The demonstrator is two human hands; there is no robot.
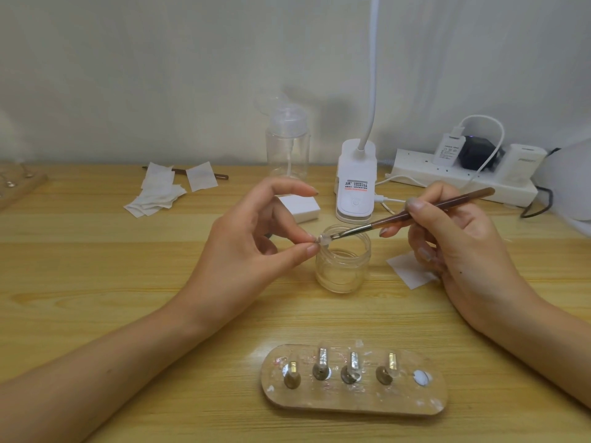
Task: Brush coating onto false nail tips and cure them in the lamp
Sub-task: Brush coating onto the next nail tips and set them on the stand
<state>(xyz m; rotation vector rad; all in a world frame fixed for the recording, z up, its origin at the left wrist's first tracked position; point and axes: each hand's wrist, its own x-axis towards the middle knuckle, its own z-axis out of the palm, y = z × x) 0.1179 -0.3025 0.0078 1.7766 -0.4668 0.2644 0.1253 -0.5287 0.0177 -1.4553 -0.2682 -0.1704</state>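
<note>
1. Looking forward and down from head height, facing the far wall (pixel 160 59) across the wooden desk (pixel 96 282).
2. Sitting close in: nail stand (pixel 351 402) at the near edge, power strip (pixel 415 174) far right.

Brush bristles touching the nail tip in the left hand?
Touching. Head view: bristles of the brush end right on the nail tip pinched by the left hand, no gap visible.

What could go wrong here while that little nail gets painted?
The small clear nail tip, pinched by the left hand over the open clear jar, could slip and fall in. The brown-handled brush in the right hand might also smear coating onto the pinching fingertips.
</note>
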